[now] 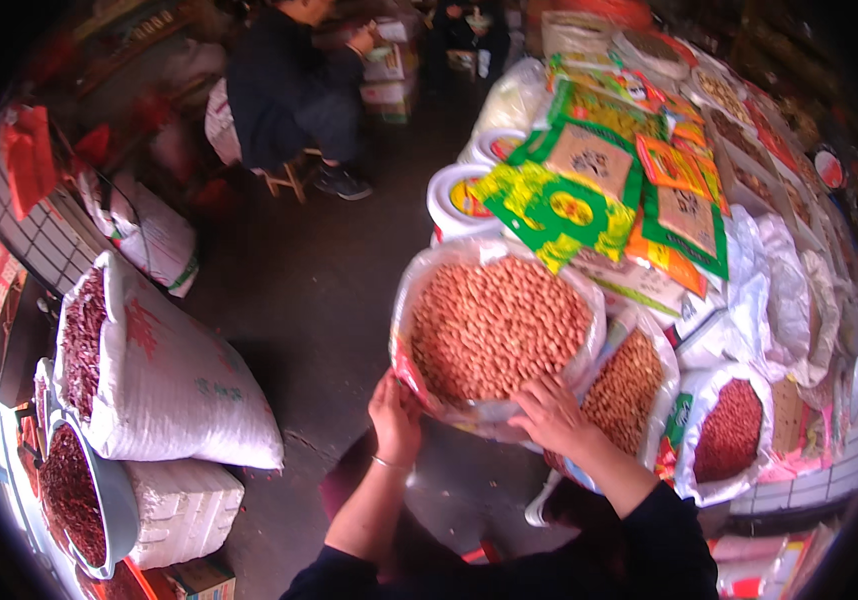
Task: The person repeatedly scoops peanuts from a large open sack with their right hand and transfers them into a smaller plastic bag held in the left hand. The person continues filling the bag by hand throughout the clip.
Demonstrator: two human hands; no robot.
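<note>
An open sack of shelled peanuts (500, 326), lined with clear plastic, stands in front of me. My left hand (396, 420) pinches the reddish plastic rim (408, 369) at its near left side. Over the near right rim lies my right hand (555, 416), its fingers bent across the edge and touching the nuts; its palm is hidden. A second sack (624, 386) of light brown nuts stands just right of that hand. Farther right is a white sack of small red peanuts (729, 427).
Green and yellow packets (571, 206) and white tubs (459, 199) lie behind the peanuts. At left stand a white woven sack of dried chillies (173, 375), a basin of chillies (117, 495) and a foam box (188, 510). A person (290, 90) sits on a low stool (288, 180).
</note>
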